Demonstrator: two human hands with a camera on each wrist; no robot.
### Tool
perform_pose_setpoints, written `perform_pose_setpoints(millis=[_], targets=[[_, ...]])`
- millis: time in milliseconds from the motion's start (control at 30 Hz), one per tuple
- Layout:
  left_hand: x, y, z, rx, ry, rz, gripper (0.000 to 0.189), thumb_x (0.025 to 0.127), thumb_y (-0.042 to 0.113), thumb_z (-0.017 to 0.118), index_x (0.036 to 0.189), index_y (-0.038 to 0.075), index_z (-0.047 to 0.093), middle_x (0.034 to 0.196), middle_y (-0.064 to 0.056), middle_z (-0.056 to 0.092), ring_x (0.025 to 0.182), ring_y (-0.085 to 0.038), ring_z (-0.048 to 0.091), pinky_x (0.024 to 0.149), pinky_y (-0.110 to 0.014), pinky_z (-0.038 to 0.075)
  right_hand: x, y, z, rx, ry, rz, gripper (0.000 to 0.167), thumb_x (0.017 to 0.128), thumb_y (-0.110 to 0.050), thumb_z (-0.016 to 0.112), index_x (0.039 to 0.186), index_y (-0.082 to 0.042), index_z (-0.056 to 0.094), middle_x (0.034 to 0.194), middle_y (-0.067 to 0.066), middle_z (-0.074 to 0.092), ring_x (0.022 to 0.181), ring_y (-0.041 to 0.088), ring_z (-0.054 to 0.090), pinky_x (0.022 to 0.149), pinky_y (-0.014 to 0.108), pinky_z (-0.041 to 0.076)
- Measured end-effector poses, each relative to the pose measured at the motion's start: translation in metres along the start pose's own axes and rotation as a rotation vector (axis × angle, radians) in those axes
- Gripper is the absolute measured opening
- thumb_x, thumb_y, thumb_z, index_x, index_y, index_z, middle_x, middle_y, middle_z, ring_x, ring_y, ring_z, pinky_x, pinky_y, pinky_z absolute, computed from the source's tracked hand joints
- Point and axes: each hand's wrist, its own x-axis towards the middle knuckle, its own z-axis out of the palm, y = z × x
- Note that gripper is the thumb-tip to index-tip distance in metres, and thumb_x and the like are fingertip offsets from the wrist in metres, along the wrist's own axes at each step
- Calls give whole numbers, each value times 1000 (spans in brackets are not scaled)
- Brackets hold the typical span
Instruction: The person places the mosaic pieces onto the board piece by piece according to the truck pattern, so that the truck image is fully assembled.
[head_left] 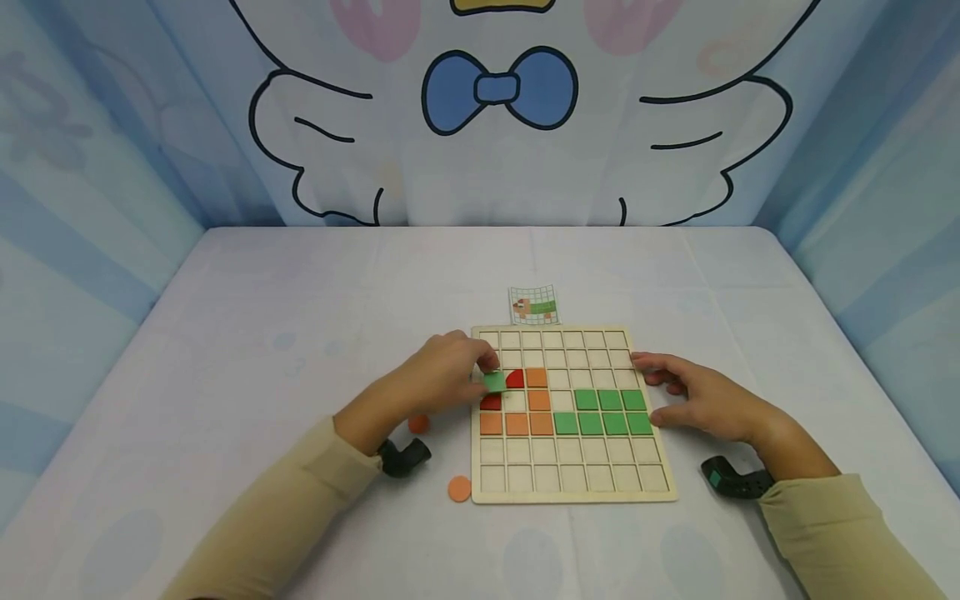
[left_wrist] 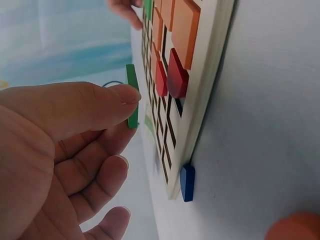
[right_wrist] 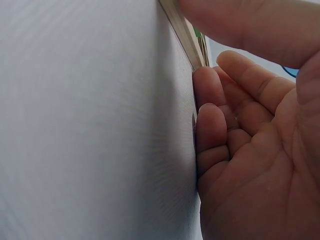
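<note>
My left hand [head_left: 442,375] pinches a green square tile [left_wrist: 132,95] between thumb and forefinger, held above the left side of a wooden grid board [head_left: 573,479]. Below and beside it on the board lie a red tile with a rounded corner [head_left: 515,379] and another red tile [head_left: 491,402]. Orange square tiles [head_left: 516,424] and green square tiles [head_left: 615,424] fill several cells of the middle rows. At the board's right edge rests my right hand [head_left: 705,400], its fingers loosely bent and holding nothing; thumb and fingertips touch the edge.
A small picture card [head_left: 534,306] with a gridded animal design stands behind the board. Two orange round pieces [head_left: 459,489] lie left of the board. A blue piece [left_wrist: 187,183] sits by the board's edge in the left wrist view. Black devices [head_left: 737,479] are worn on both wrists.
</note>
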Motion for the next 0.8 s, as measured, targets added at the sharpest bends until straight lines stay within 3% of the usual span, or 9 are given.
perform_pose_setpoints(millis=[200, 433, 800], targets=[[4, 7, 2, -6, -13, 15, 23, 90, 19, 75, 112, 15, 70, 105, 6, 68, 99, -15, 54, 89, -33, 46, 0, -1, 0, 3, 0, 7, 76, 83, -17, 81, 148, -4, 44, 145, 14, 50, 121, 26, 51, 96, 19, 37], [8, 16, 3, 32, -6, 77, 23, 89, 17, 75, 112, 14, 70, 106, 5, 69, 102, -15, 56, 93, -34, 43, -1, -2, 0, -9, 3, 12, 76, 83, -18, 81, 148, -4, 44, 144, 13, 51, 120, 25, 51, 95, 21, 38], [14, 31, 7, 28, 6, 149, 26, 90, 17, 75, 115, 10, 71, 104, 2, 69, 93, -15, 55, 83, -30, 46, 0, 0, 0, 6, 1, 0, 76, 84, -17, 81, 148, -4, 44, 145, 14, 50, 119, 23, 50, 95, 20, 38]])
